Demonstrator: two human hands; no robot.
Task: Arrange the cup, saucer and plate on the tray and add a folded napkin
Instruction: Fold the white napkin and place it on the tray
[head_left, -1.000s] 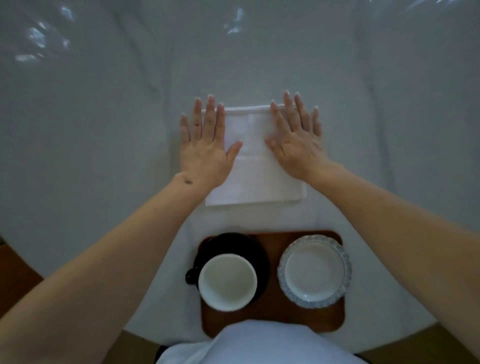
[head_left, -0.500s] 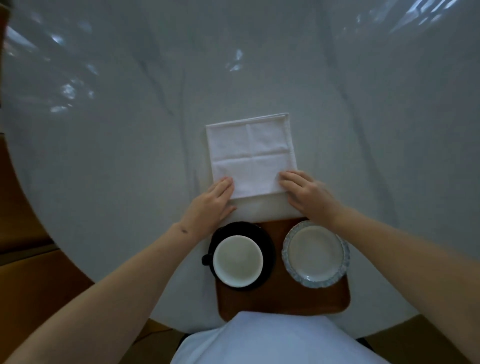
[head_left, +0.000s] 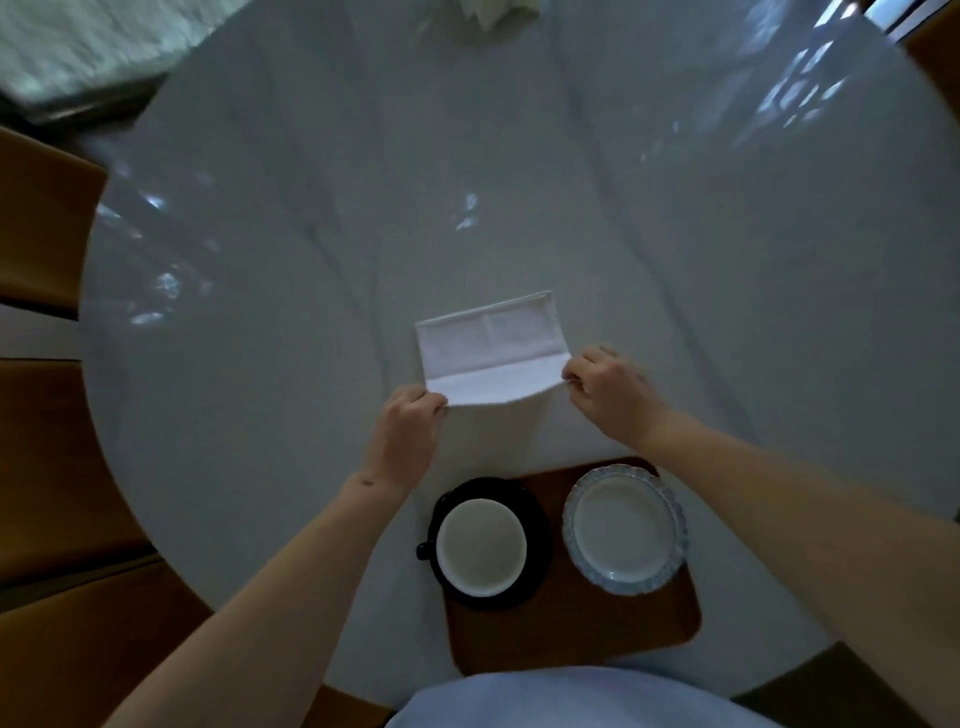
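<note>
1. The white napkin (head_left: 491, 349) lies on the round pale tabletop (head_left: 727, 260), beyond the tray, with its near edge lifted off the surface.
2. The left hand (head_left: 408, 434) pinches the napkin's near left corner; the right hand (head_left: 610, 392) pinches the near right corner.
3. The wooden tray (head_left: 571, 629) sits at the tabletop's near edge.
4. On the tray's left, a white-lined cup (head_left: 482, 546) stands on a black saucer (head_left: 537, 540).
5. On its right sits a blue-rimmed plate (head_left: 625, 529), just beside the saucer.
</note>
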